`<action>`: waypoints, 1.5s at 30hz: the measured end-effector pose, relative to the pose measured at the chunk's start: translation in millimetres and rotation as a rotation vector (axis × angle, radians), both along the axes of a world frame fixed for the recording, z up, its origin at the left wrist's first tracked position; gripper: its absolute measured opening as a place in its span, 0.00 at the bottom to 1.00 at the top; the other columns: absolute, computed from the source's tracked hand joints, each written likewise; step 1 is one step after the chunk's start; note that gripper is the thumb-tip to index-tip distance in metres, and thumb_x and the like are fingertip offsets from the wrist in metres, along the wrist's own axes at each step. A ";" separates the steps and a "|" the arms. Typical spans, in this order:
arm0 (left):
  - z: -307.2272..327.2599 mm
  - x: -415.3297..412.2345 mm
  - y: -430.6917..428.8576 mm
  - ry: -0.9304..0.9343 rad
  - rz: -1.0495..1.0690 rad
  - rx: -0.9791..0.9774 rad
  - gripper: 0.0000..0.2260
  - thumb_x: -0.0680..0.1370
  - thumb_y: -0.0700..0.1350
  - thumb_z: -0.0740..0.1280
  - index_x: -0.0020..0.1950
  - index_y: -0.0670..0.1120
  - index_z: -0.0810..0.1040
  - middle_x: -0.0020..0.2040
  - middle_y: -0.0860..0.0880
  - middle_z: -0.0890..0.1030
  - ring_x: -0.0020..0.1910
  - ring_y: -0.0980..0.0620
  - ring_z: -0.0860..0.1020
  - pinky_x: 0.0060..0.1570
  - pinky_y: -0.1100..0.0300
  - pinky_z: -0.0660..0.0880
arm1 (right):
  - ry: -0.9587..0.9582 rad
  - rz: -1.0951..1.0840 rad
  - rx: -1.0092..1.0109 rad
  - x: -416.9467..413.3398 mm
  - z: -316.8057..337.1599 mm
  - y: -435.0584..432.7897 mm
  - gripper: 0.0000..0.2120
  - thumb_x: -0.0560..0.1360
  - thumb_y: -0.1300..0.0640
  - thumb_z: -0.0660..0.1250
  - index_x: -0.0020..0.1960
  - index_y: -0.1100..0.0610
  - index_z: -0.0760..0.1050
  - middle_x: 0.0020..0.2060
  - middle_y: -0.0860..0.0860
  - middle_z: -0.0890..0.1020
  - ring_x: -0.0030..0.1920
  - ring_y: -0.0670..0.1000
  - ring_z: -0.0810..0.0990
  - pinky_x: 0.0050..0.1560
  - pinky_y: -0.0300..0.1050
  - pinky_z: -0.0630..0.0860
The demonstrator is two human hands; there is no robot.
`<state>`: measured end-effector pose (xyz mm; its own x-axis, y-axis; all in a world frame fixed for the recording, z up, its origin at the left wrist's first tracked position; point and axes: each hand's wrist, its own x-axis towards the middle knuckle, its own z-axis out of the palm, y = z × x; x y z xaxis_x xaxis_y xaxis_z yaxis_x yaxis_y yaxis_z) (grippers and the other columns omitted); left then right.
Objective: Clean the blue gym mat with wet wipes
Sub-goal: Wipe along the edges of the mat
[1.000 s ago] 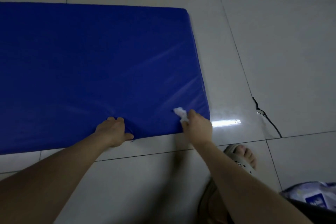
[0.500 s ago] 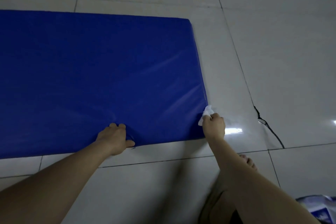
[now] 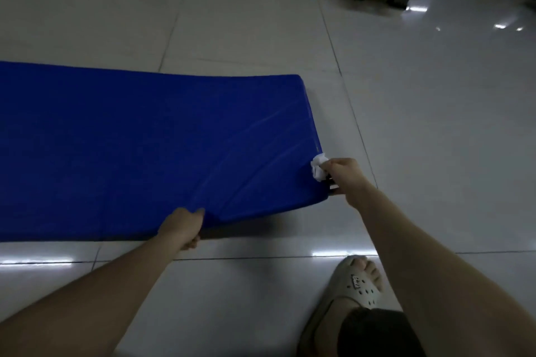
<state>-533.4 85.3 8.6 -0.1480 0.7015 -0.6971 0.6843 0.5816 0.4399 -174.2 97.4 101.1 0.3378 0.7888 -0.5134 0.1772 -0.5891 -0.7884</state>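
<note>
Blue gym mat (image 3: 130, 148) lay flat on the pale tiled floor (image 3: 435, 124), both hands working at its near right end.

Left hand (image 3: 181, 229) gripped the mat's near edge, thumb on top and fingers curled under, the cover creased there. Right hand (image 3: 343, 175) pinched a crumpled white wet wipe (image 3: 318, 166) against the mat's right edge, just above the near corner. That corner looked slightly raised, shadow beneath it. A foot in a beige sandal (image 3: 356, 287) stood close by.

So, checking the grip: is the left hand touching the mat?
Touching. The head view shows the left hand gripping the mat at its near edge.
</note>
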 end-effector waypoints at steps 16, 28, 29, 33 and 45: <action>235.7 64.0 -10.5 -1.178 1.057 0.414 0.31 0.73 0.33 0.76 0.73 0.46 0.69 0.64 0.42 0.77 0.56 0.43 0.80 0.50 0.44 0.83 | 0.008 -0.070 0.240 -46.0 218.7 -38.8 0.02 0.79 0.63 0.67 0.48 0.62 0.76 0.42 0.57 0.79 0.38 0.57 0.82 0.32 0.52 0.83; 325.7 92.2 20.1 -1.260 0.602 0.451 0.47 0.74 0.31 0.71 0.83 0.54 0.47 0.65 0.43 0.73 0.51 0.44 0.79 0.35 0.50 0.83 | 0.111 -0.267 0.271 -18.3 275.9 -108.1 0.10 0.79 0.57 0.67 0.57 0.62 0.74 0.50 0.61 0.79 0.39 0.58 0.82 0.50 0.57 0.84; 329.6 97.9 20.8 -1.280 0.532 0.444 0.46 0.74 0.31 0.71 0.82 0.54 0.50 0.64 0.43 0.74 0.52 0.43 0.80 0.32 0.52 0.82 | 0.123 -0.304 0.270 -11.8 277.2 -116.4 0.11 0.80 0.57 0.67 0.58 0.62 0.73 0.49 0.61 0.78 0.39 0.59 0.83 0.51 0.57 0.84; 344.6 127.7 9.8 -1.265 0.269 0.414 0.38 0.75 0.32 0.70 0.79 0.49 0.57 0.63 0.41 0.78 0.56 0.41 0.81 0.38 0.50 0.83 | 0.271 -0.471 0.246 14.8 275.3 -145.0 0.11 0.78 0.62 0.69 0.58 0.63 0.72 0.46 0.60 0.79 0.41 0.59 0.83 0.51 0.59 0.83; 426.7 139.6 18.2 -1.400 -0.338 0.398 0.20 0.75 0.37 0.70 0.66 0.46 0.78 0.58 0.44 0.85 0.56 0.47 0.84 0.49 0.54 0.82 | 0.486 -0.869 0.691 48.0 262.9 -171.5 0.13 0.57 0.67 0.59 0.40 0.56 0.69 0.41 0.52 0.77 0.39 0.54 0.73 0.33 0.45 0.68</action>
